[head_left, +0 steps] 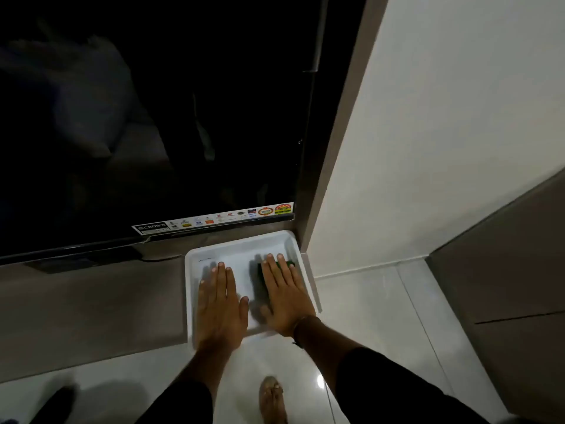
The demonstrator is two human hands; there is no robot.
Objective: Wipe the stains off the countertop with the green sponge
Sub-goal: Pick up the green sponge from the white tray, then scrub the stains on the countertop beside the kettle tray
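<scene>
A white tray (241,243) sits on the right end of a grey-brown countertop (91,307). My left hand (218,304) lies flat, palm down, fingers together, on the tray's left half. My right hand (284,296) lies flat on the tray's right half, on top of the green sponge (289,264). Only a dark green strip of the sponge shows past my fingertips and along the left side of the hand. The fingers rest on it and are not curled around it.
A large dark TV screen (153,117) with a sticker strip stands right behind the tray. A white wall (428,133) rises on the right. Glossy white floor tiles (367,332) lie below, with my bare foot (272,399) on them. A grey cabinet (504,286) stands far right.
</scene>
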